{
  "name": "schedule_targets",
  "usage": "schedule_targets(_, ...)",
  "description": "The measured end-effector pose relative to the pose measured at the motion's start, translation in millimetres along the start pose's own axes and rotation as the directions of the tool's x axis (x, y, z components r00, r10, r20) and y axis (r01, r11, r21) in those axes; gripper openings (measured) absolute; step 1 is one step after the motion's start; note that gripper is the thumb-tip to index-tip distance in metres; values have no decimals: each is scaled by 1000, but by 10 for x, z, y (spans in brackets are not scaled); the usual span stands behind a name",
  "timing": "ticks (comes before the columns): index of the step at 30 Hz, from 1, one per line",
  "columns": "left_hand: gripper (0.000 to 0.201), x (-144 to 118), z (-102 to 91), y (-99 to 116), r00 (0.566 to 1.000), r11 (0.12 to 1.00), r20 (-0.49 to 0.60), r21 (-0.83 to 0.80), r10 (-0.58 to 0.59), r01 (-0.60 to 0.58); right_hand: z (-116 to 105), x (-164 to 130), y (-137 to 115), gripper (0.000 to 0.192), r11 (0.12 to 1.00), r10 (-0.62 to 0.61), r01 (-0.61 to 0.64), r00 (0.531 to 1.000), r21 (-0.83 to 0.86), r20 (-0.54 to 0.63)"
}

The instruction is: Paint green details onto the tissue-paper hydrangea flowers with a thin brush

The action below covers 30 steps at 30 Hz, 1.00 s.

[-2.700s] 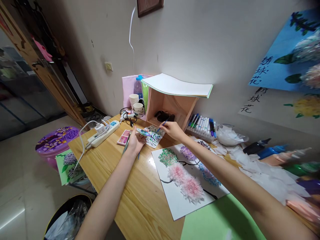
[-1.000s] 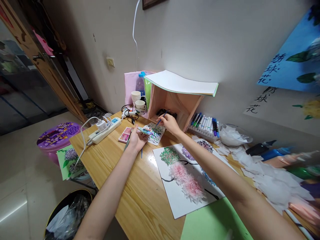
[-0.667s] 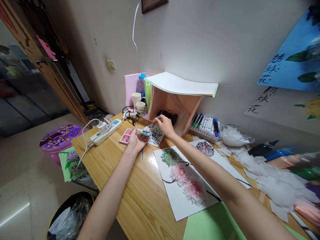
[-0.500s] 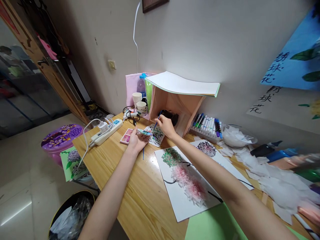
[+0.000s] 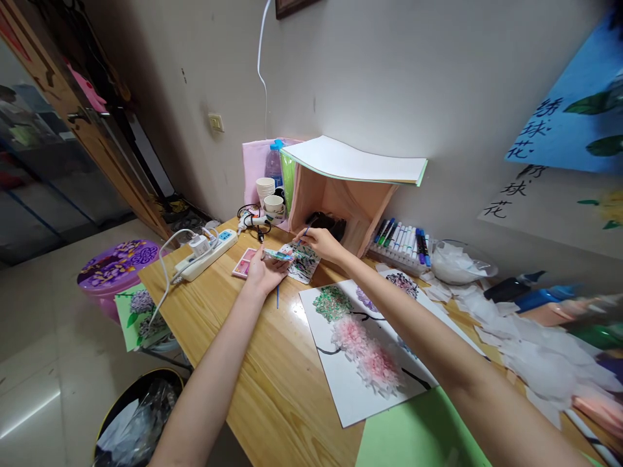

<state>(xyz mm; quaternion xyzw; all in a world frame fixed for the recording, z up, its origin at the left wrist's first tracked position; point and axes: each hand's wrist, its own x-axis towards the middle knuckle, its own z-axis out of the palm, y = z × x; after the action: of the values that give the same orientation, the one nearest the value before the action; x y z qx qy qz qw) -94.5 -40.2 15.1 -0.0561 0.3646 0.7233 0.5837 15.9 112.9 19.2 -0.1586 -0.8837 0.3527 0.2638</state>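
Seen from the head camera, both arms reach to the far end of the wooden bench (image 5: 263, 383). The left hand (image 5: 264, 274) is curled, its fingers pinched together on a small paint-smeared card (image 5: 279, 255) held just above the bench; a thin blue stick (image 5: 277, 298) lies on the wood right beneath its wrist. The right hand (image 5: 318, 242) is closed on a blue-handled brush (image 5: 305, 232), the tip pointing down toward the card and the paint-dabbed sheet (image 5: 302, 261) that lies between the two hands. Just left of the left hand sits a pink paint tray (image 5: 243, 263), with a white power strip (image 5: 204, 254) beyond it. Behind the right hand stands an open wooden box (image 5: 341, 201), and below its forearm lies a white sheet with tissue flowers (image 5: 360, 350).

Half a second earlier the brush stood steeper, its handle raised toward the box; it now lies lower and nearer the card. The left hand has kept its grip in the same place.
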Motion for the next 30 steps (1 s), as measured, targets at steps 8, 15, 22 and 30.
schedule_targets(8,51,8,-6,2,1000,1000,-8,-6,6,-6,22,-5,30,25,999,29,-34,992,-36,-125)
schedule_targets(15,48,27,-21,2,1000,1000,-12,-15,0,0,55,79,85,24,974,151,-195,938,-113,-313)
schedule_targets(22,48,30,-22,6,1000,1000,-1,-12,-8,8,71,37,62,31,956,158,-246,891,-161,-425)
schedule_targets(30,49,42,-41,5,1000,1000,28,13,5,-5,58,43,27,24,966,96,-177,924,-190,-369)
